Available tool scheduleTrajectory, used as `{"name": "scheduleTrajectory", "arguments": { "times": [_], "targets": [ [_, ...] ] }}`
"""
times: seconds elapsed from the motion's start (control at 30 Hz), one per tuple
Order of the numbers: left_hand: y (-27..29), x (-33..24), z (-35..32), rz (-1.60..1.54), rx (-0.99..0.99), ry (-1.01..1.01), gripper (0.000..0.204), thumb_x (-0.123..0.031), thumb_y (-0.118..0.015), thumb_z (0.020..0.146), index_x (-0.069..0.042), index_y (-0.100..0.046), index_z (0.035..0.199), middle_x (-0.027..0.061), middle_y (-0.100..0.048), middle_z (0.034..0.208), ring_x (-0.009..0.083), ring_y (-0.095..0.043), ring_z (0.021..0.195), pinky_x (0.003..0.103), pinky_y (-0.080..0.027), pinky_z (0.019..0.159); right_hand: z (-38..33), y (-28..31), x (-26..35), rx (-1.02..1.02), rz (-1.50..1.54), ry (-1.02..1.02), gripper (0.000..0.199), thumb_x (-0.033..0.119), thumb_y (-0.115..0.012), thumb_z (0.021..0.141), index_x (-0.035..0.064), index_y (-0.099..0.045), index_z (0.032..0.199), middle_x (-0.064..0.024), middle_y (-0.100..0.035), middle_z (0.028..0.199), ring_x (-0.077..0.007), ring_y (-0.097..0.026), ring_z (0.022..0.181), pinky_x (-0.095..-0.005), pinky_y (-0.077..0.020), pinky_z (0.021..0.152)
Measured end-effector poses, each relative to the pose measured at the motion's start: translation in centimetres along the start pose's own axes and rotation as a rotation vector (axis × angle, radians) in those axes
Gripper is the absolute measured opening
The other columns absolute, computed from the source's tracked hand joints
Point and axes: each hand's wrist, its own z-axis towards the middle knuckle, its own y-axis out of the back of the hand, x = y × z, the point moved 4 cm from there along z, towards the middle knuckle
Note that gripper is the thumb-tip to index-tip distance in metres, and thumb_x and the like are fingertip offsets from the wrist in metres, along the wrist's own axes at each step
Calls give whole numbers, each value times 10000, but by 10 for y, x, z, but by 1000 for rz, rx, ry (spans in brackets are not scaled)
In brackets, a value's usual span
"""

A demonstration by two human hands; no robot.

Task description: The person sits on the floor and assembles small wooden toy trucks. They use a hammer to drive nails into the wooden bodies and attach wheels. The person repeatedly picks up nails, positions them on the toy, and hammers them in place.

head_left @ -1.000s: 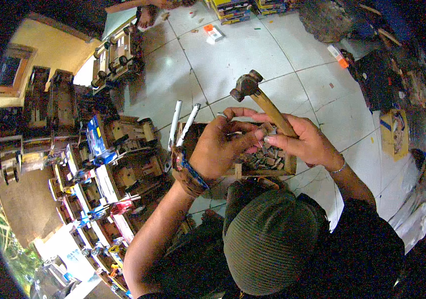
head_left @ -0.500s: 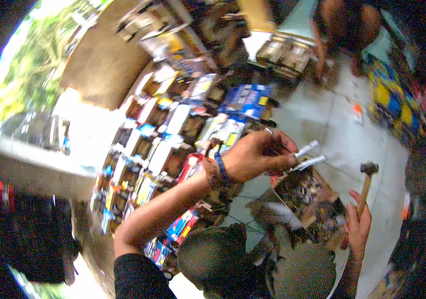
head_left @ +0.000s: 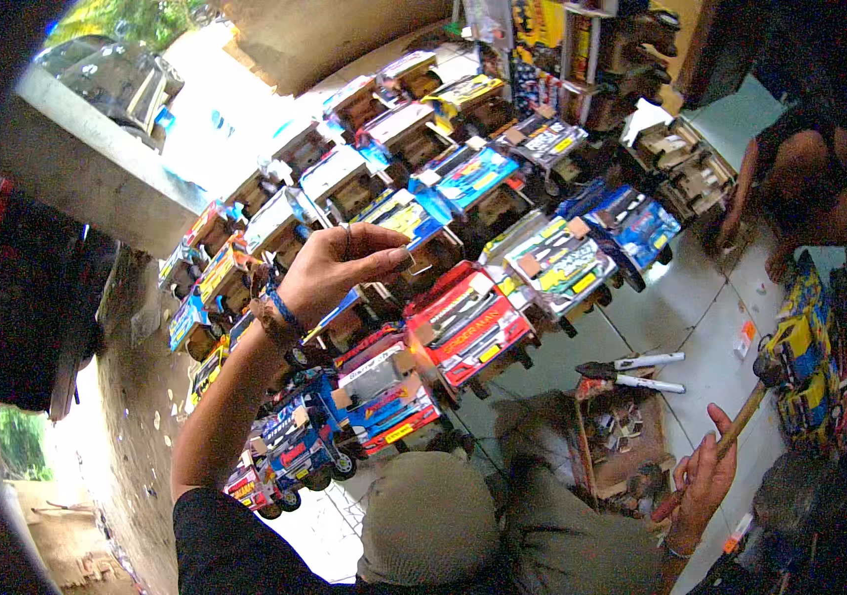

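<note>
My left hand (head_left: 339, 263) is raised over rows of wooden toy trucks (head_left: 468, 322), with a bracelet at the wrist. Its thumb and forefinger are pinched together; whatever they hold, if anything, is too small to make out. The red toy truck is just below and to the right of it. At the lower right, my right hand (head_left: 706, 481) is closed around the wooden handle of a hammer (head_left: 726, 441), its dark head up. Pliers (head_left: 632, 373) with white handles lie by the top edge of a shallow wooden box (head_left: 587, 441) with small scraps inside.
Another person (head_left: 805, 183) crouches at the far right near unpainted wooden toy bodies (head_left: 676, 159). Yellow-and-blue toys (head_left: 800, 337) line the right side. A low wall (head_left: 111, 149) runs at the left. My knee (head_left: 428, 521) fills the lower middle above pale floor tiles.
My left hand has moved left, away from the white-handled pliers, to above the toy trucks. The hammer stays in my right hand, now tilted further right. The view has shifted and become sharper.
</note>
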Motion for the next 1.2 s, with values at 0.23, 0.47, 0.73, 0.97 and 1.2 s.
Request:
{"name": "scheduleTrajectory", "arguments": {
  "times": [0.23,0.47,0.73,0.97,1.2],
  "targets": [
    [77,17,-43,-96,-194,-99,317,-248,-690,940,-27,-676,1168,30,-698,1032,88,-647,904,243,-542,783,9,-29,12,51,-99,10,444,234,-536,997,25,-455,1380,62,-371,587,-21,-332,395,-205,-332,353],
    [145,66,-111,-268,-425,29,302,-200,-679,948,-22,-662,1191,38,-693,1045,104,-660,937,255,-540,848,25,-75,30,153,-173,109,428,177,-486,1020,77,-407,1428,31,-478,725,-5,-322,421,-203,-309,344],
    [169,118,-177,-162,-439,156,324,-206,-697,928,2,-670,1176,44,-695,1041,108,-653,935,272,-527,857,29,-166,80,448,-299,223,447,141,-502,980,49,-416,1409,31,-457,720,-13,-353,457,-200,-278,375],
    [180,141,-199,-27,-418,182,326,-196,-704,924,11,-675,1174,50,-715,978,90,-659,848,250,-542,789,5,-251,123,698,-394,165,343,168,-550,963,64,-467,1279,52,-445,634,-26,-402,489,-204,-311,428],
    [188,157,-197,-47,-399,176,313,-201,-726,907,19,-690,1125,74,-720,1004,110,-677,910,250,-553,815,-22,-335,142,932,-327,128,224,151,-562,969,84,-500,1173,57,-513,744,-5,-416,536,-179,-310,453]
  ]
}}
